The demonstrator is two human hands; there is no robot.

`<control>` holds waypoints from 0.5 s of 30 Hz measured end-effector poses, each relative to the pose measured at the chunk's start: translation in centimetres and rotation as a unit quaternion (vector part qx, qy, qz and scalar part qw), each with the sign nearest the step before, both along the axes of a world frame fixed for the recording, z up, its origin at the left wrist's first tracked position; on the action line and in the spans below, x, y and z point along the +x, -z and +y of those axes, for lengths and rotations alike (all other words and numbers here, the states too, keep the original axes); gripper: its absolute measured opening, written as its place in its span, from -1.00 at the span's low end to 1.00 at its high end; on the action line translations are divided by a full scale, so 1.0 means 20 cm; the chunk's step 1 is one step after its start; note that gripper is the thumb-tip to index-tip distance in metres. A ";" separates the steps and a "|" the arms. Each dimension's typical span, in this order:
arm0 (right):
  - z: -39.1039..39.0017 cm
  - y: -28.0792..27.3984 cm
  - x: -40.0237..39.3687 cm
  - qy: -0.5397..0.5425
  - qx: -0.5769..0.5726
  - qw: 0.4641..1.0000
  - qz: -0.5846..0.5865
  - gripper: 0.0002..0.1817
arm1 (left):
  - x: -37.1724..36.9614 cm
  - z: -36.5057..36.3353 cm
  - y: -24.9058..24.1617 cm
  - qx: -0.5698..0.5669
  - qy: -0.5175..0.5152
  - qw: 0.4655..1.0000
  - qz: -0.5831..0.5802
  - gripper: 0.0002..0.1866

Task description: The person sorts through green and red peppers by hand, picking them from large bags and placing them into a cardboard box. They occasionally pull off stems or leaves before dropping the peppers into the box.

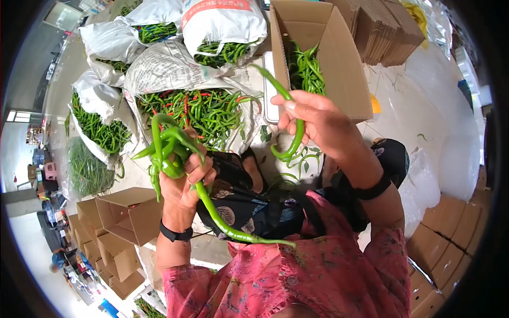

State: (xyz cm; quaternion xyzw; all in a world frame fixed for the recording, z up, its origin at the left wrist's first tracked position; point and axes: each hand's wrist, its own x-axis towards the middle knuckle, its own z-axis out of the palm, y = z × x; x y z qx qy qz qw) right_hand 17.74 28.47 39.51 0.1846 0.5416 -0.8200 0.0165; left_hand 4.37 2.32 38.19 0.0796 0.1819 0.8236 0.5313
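Observation:
My left hand (188, 180) is closed around a bunch of green chili peppers (170, 153); one long pepper (222, 225) hangs out below it, across my lap. Between the thumb and fingers of my right hand (310, 116) is a single long, curved green chili pepper (290, 151), its lower end hooked. Just beyond that hand stands an open cardboard box (344, 79) with green peppers (307, 69) inside. Ahead of my left hand, a heap of green peppers with some red ones (201, 116) spills from a woven sack (164, 66).
White sacks of peppers (225, 24) stand at the back and left. A clear bag of green peppers (87, 169) lies at far left. Empty boxes (127, 212) are stacked lower left, flattened cardboard (384, 29) at back right. Loose peppers and leaves (307, 159) lie on the floor.

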 end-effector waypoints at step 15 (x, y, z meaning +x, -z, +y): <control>0.07 0.03 0.12 -0.016 0.414 0.906 0.083 -0.57 | 0.06 0.05 0.08 -0.077 -0.091 0.986 -0.120 -0.50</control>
